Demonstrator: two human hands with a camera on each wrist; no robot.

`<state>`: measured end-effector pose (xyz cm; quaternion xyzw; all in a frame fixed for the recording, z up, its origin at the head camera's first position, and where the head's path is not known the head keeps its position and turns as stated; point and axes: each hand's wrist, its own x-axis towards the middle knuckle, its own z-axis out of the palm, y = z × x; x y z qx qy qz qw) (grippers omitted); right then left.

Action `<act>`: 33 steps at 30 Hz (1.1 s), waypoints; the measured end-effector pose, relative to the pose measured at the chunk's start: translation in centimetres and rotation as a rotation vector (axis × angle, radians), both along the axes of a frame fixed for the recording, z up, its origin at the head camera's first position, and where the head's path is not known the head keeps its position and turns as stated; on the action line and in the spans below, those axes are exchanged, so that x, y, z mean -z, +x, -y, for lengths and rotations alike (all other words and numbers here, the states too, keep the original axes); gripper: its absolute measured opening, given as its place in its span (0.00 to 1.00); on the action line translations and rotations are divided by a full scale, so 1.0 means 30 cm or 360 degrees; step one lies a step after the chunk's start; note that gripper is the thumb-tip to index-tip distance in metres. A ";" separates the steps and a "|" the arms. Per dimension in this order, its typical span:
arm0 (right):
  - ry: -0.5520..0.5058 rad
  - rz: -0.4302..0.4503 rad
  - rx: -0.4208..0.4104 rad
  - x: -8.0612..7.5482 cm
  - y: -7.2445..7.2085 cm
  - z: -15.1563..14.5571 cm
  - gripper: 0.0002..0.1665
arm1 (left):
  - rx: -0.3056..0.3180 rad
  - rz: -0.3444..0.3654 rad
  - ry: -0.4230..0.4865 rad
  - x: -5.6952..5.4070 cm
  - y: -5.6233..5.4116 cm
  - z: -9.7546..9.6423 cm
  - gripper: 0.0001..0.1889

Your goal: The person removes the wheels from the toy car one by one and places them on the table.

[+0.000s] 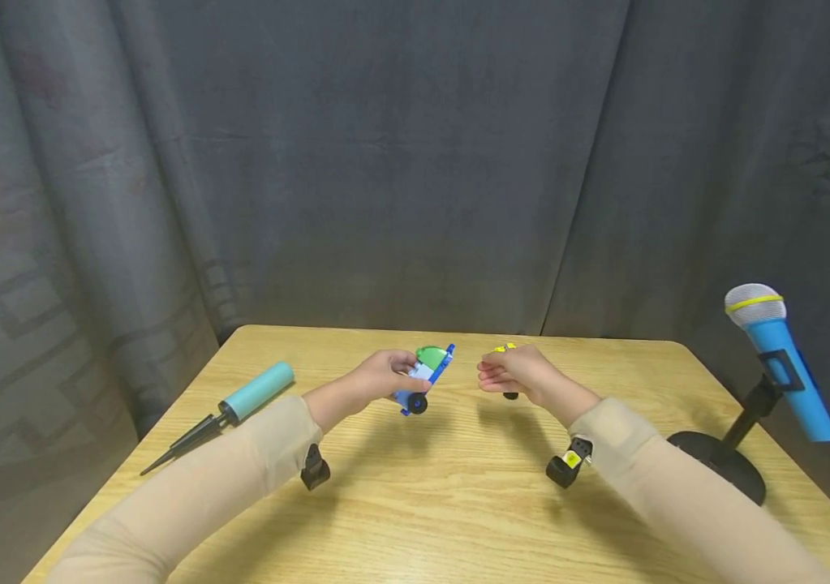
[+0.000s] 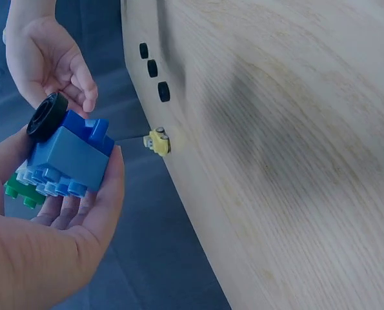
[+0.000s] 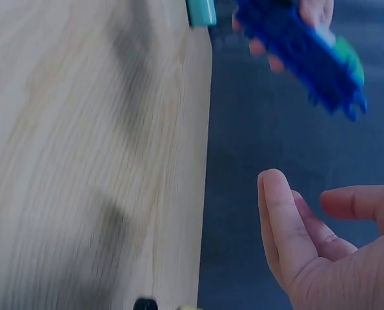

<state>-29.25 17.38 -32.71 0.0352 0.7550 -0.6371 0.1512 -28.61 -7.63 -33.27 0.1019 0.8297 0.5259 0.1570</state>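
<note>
My left hand (image 1: 383,375) grips a toy car (image 1: 429,375) built of plastic blocks, held above the table with one end tipped up. It has a blue chassis, light blue and white blocks, a green rounded block (image 1: 432,356) and a black wheel (image 2: 48,117) at its lower end. Its blue underside shows blurred in the right wrist view. My right hand (image 1: 520,375) is to the right of the car, apart from it; in the right wrist view its fingers (image 3: 285,219) are loosely bent with nothing between them. Behind this hand, a small yellow toy piece (image 2: 158,141) is partly hidden.
Several loose black wheels, one of them nearest the yellow piece (image 2: 164,91), stand on the wooden table (image 1: 451,503). A teal hand pump (image 1: 257,393) lies at the left. On the right, a blue toy microphone (image 1: 787,365) rises on a black stand (image 1: 721,462). Grey curtains hang behind.
</note>
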 end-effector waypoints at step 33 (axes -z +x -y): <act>-0.0018 -0.0232 -0.0543 0.060 0.136 0.230 0.14 | -0.0120 -0.0053 0.0006 -0.021 -0.010 -0.021 0.30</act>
